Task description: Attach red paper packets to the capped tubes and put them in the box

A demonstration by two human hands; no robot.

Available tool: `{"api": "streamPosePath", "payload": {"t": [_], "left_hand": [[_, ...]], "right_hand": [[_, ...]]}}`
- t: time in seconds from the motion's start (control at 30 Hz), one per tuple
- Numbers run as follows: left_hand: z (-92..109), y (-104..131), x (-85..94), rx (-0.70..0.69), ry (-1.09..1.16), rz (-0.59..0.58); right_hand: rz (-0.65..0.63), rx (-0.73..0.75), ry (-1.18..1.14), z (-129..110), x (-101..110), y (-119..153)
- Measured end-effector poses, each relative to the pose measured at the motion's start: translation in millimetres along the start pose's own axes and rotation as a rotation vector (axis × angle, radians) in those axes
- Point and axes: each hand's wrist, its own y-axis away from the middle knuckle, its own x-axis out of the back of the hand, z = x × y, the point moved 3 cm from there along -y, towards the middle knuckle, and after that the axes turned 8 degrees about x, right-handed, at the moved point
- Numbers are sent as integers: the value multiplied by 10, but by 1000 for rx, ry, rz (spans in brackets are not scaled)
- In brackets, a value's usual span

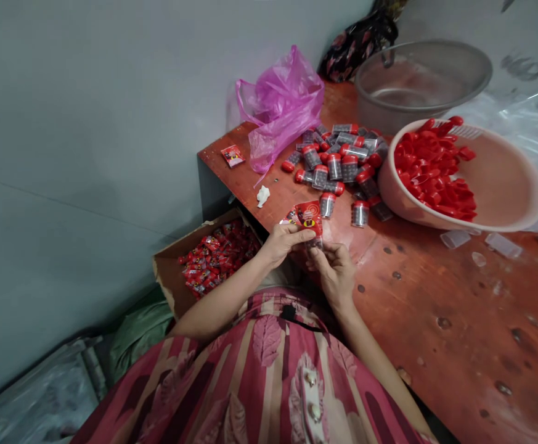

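The red packet sits just right of the middle of the frame, held up in front of the table's near edge. It is small, flat and glossy, with a dark-and-yellow emblem low on its face and a paler round design above; its left part shows darker and whitish print. The surface looks creased, and its top edge is close to level. At its lower end is a small see-through container with dark contents – mostly covered, so whether it lies inside the packet or against it cannot be told.
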Motion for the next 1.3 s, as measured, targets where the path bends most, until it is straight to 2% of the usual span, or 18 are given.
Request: {"api": "streamPosePath", "payload": {"t": [0.07, 0.13, 0.23, 0.33, 0.47, 0.53, 0.6, 0.7, 0.77, 0.83, 0.93, 1.0, 1.13, 1.2, 1.3], "left_hand": [[-18, 8, -12, -63, 4, 35], [-31, 27, -26, -92, 4, 23], [-35, 54, -36, -53, 3, -69], [-32, 57, -20, -17, 3, -109], [-33, 48, 3, -71, -45, 11], [-37, 56, -7, -113, -69, 67], [-51, 63, -26, -118, -49, 89], [-83, 61, -45, -75, -8, 87], [-92, 62, -35, -93, -59, 113], [-86, 77, -6, -171, -172, 180], [-88, 116, 27, -262, -294, 252], [-113, 131, 18, -232, -247, 199], [-162, 129, -54, -104, 21, 21], [-166, 116, -74, -96, 78, 11], [-171, 95, -69, -126, 81, 69]], "right_hand": [[32, 44, 35, -12, 8, -1], [-3, -16, -33, 1, -6, -12], [-76, -136, -207, 21, -43, -23], [-60, -130, -204, 0, -49, -12], [10, -2, -35, -67, -34, 9], [-11, -8, -17, -58, -38, 14], [-34, -12, 5, -19, -30, 15], [3, 84, 139, 37, 19, 17], [33, 132, 216, 56, 40, 21], [28, 94, 179, 59, 27, 18], [3, -42, 1, 25, -36, 8], [3, -85, -75, -15, -71, 2], [-6, -112, -113, -46, -100, 7], [0, -124, -114, -39, -103, 21], [35, -86, -96, -38, -102, 39]]}}
